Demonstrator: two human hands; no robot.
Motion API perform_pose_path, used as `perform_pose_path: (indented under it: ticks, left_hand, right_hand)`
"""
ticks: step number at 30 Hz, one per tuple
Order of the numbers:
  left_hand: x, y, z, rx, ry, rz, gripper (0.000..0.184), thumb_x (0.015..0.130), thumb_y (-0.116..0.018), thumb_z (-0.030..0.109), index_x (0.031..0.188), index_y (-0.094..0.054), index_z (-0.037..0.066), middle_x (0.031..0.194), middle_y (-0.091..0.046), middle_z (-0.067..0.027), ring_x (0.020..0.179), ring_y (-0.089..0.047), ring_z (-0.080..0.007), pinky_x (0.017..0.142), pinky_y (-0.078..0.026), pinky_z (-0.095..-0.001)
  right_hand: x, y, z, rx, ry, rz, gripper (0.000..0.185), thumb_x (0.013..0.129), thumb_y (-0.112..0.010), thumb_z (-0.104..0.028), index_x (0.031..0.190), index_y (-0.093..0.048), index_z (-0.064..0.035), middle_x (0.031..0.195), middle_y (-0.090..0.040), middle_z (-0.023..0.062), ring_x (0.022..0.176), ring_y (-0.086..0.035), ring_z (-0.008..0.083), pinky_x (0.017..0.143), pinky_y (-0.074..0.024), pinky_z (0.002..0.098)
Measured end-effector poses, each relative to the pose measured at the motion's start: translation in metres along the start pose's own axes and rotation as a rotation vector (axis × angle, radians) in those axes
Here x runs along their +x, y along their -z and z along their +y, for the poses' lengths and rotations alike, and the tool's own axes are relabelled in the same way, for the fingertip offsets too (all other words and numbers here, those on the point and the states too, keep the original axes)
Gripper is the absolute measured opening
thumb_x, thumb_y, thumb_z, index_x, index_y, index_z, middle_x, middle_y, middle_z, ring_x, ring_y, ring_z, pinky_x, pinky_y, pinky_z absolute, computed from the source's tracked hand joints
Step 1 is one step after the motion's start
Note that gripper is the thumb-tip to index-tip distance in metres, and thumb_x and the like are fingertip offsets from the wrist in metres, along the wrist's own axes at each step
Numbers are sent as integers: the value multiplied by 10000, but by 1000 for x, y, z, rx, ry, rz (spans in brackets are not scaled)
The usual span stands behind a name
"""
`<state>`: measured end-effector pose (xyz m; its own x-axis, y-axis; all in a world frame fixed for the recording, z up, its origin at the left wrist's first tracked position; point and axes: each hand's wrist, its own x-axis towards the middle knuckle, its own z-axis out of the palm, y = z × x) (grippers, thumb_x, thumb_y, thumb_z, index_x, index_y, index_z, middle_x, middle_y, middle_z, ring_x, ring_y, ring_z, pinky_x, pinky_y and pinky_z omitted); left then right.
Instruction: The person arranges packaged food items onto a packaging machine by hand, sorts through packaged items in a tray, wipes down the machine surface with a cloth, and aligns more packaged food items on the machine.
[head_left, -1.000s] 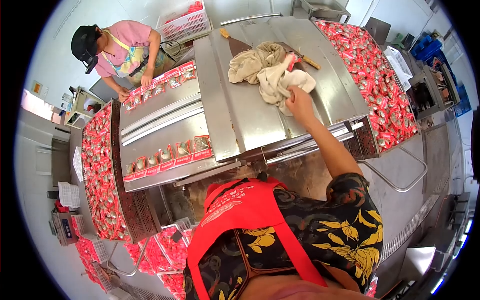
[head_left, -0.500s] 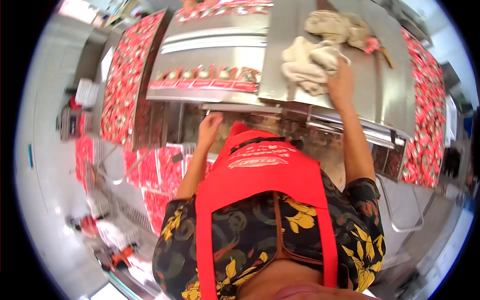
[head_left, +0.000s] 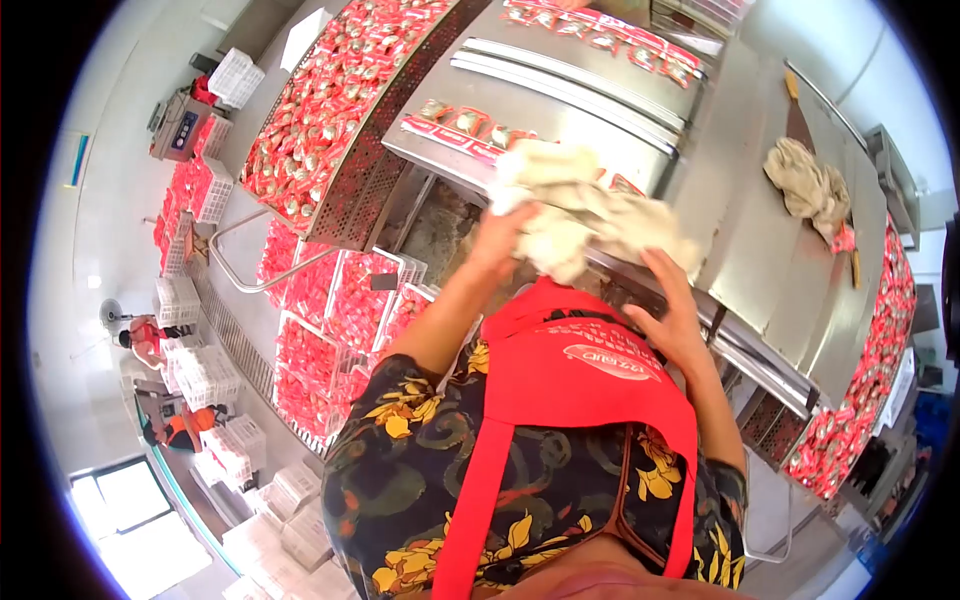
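Note:
A cream cloth [head_left: 575, 205], crumpled and slightly blurred, spreads over the front edge of the steel machine just ahead of me. My left hand [head_left: 498, 240] grips its left end, fingers partly hidden by the folds. At the right end is my right hand [head_left: 670, 310], its thumb held away from the fingers and its fingertips close to the cloth; whether they touch it I cannot tell. Behind the cloth, a row of red packets [head_left: 467, 123] lies along the machine's front, partly covered.
A second crumpled cloth [head_left: 805, 185] lies on the steel lid [head_left: 740, 200] at right, near a yellow-handled tool [head_left: 792, 90]. A perforated tray [head_left: 375, 150] of red packets stands left; more packets [head_left: 865, 400] lie far right. Filled crates [head_left: 310, 355] are on the floor.
The cream cloth has come off the lid and moved left to the machine's front edge. My left hand has risen to grip it; my right hand has drawn back toward me. The view has turned.

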<state>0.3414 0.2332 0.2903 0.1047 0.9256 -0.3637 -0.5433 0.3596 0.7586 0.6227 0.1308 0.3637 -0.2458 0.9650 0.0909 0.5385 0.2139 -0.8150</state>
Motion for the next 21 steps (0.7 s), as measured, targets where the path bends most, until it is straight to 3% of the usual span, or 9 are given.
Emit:
perform_pose_path:
  ticks: [3,6,8,10,12,14,18,19,21]
  left_hand:
    - [21,95,71,205,-297,396,386,810,-755,72,1171,-621,42,1048,-669,-41,930,-642,-161,830,-535,-334]
    - [42,180,129,571,-643,676,338,827,-739,67,1143,-634,6,1047,-678,-57,914,-636,-169,824,-514,-331]
    - [69,214,153,812,-704,778,446,785,-782,160,1153,-623,-36,1050,-699,-120,925,-661,-248,855,-508,-358]
    - [108,243,157,1281,-375,856,687,739,-833,303,1269,-553,-32,1173,-666,-191,1060,-648,-327,905,-497,-405]
    - [149,255,148,1734,-259,492,946,685,-850,453,1397,-434,-11,1448,-434,-274,1345,-417,-424,1074,-378,-508]
    - [196,286,111,1614,-307,301,1129,675,-818,562,1485,-287,-19,1556,-226,-291,1444,-196,-474,1141,-278,-538]
    - [230,284,74,1633,-296,598,914,814,-695,561,1461,-360,9,1565,-254,-237,1441,-200,-486,1122,-302,-555]
    - [222,274,69,1698,-334,640,690,858,-674,436,1361,-474,9,1528,-339,-204,1380,-307,-479,1087,-346,-548]
    - [217,279,49,1746,-443,544,615,853,-672,389,1304,-509,4,1490,-389,-196,1322,-365,-466,1063,-369,-544]
  right_hand:
    - [-13,-3,21,215,-293,86,498,820,-739,-82,1298,-601,-75,1359,-552,113,1193,-560,217,951,-471,331]
    - [-17,-13,31,308,-434,109,402,853,-687,-5,1247,-617,-45,1275,-578,59,1039,-586,151,873,-491,291]
    - [-15,-24,33,358,-487,115,390,859,-682,-2,1242,-617,-36,1242,-590,49,1021,-589,139,865,-490,277]
    - [-9,-33,32,406,-546,129,377,865,-677,0,1237,-617,-27,1209,-603,40,1004,-593,128,857,-488,264]
    - [-3,-41,28,384,-577,60,375,868,-680,-3,1238,-615,-21,1153,-628,35,962,-604,116,847,-489,260]
    - [-3,-50,31,357,-601,52,368,867,-685,-4,1229,-622,-20,1143,-645,43,925,-614,111,842,-488,263]
    - [-8,-54,21,243,-664,13,362,867,-693,-8,1224,-634,-33,1117,-660,52,880,-618,107,808,-487,263]
    - [-13,-57,23,254,-666,25,362,869,-694,-12,1226,-634,-35,1103,-662,49,874,-616,105,802,-485,263]
    - [-22,-61,28,268,-677,45,355,873,-697,-19,1221,-634,-37,1075,-663,39,866,-609,98,795,-481,262]
